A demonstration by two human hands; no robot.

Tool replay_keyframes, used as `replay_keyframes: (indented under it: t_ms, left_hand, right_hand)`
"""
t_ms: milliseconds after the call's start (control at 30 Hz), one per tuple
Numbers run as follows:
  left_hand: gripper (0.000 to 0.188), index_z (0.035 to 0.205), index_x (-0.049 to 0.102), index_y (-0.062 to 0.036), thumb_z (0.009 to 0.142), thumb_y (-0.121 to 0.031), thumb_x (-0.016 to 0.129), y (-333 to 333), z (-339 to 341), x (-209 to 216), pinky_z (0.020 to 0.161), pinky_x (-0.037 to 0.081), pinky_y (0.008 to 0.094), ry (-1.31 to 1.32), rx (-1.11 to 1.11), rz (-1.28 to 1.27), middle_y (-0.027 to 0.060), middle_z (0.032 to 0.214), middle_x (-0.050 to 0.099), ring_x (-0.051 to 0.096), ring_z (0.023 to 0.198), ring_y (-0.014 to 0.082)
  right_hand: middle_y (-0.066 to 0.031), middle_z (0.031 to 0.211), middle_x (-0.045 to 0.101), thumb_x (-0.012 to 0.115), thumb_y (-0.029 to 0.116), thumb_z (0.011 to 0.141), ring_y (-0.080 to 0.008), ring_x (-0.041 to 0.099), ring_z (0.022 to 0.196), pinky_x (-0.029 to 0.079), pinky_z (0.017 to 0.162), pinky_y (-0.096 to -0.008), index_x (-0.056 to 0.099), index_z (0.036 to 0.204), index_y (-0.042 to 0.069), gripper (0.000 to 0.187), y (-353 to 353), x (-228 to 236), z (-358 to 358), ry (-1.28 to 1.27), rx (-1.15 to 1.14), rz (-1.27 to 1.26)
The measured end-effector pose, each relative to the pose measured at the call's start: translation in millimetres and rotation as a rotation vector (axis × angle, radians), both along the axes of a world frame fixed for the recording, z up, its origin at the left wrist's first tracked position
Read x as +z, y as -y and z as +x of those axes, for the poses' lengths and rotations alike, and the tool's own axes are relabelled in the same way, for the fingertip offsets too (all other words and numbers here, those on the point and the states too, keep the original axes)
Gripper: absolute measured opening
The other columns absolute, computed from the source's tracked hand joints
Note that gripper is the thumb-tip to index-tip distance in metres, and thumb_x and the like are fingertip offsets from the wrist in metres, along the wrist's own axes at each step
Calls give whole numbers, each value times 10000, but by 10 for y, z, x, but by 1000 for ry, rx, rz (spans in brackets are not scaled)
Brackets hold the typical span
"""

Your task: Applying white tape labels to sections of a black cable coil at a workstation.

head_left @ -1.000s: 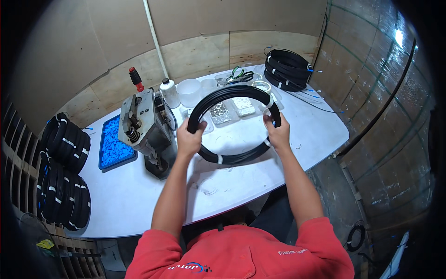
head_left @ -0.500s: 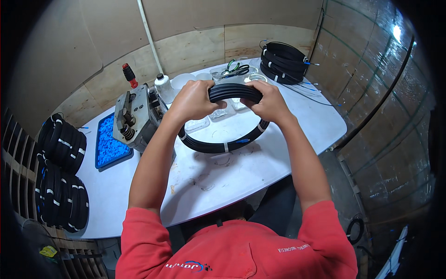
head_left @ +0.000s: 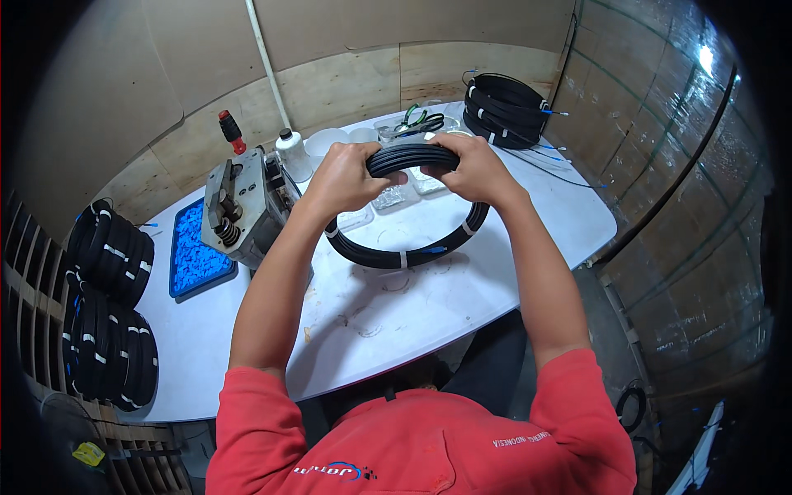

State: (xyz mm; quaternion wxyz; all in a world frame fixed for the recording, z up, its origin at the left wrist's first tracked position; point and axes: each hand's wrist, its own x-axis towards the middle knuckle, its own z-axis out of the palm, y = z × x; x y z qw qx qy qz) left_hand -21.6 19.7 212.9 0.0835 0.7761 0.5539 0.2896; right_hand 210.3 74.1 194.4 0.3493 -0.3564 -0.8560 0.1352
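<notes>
Above the middle of the white table, a coil of black cable (head_left: 374,256) hangs tilted between my hands, its far side raised. My left hand (head_left: 345,175) is closed round the upper left of the coil, thumb underneath. Gripping the upper right of it is my right hand (head_left: 476,169). White ties bind the coil, and a blue connector (head_left: 435,250) shows on its lower side. Behind the coil lie clear plastic packs (head_left: 394,198), partly hidden by it and my left hand.
Left of my arm stands a metal bench machine (head_left: 241,203), beside a blue tray (head_left: 183,290) of small blue parts. Cable coils are stacked at the left edge (head_left: 111,346) and far right (head_left: 505,111). A white bottle (head_left: 292,154) and green-handled pliers (head_left: 412,124) sit at the back.
My hands have shifted slightly along the coil's upper side, and its lower loop has swung a little to the right. Both hands keep their hold.
</notes>
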Motion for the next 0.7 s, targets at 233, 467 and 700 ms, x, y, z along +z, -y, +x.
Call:
replay_keyframes:
  t_ms: [233, 467, 700]
  left_hand:
    - [449, 874, 671, 3, 769, -380, 881, 1, -169, -522, 636, 520, 364, 190, 80, 172, 121, 625, 620, 653, 615, 222]
    - [388, 848, 675, -1, 822, -351, 841, -8, -138, -254, 632, 508, 395, 92, 81, 40, 172, 704, 681, 664, 634, 275]
    - [438, 888, 700, -21, 783, -414, 860, -67, 2, -186, 636, 534, 420, 49, -19, 155, 173, 707, 702, 699, 655, 332]
  right_hand:
    - [-93, 846, 688, 806, 135, 825, -180, 606, 716, 493, 686, -319, 702, 1044, 53, 256, -96, -122, 110, -80, 0, -15]
    - [-90, 884, 684, 818, 187, 826, -212, 627, 758, 499, 707, -345, 698, 1035, 49, 278, -63, -62, 153, 5, -4, 1]
    - [-134, 971, 693, 825, 304, 838, -285, 659, 869, 521, 772, -382, 676, 1133, 30, 429, 34, 64, 112, 126, 41, -19]
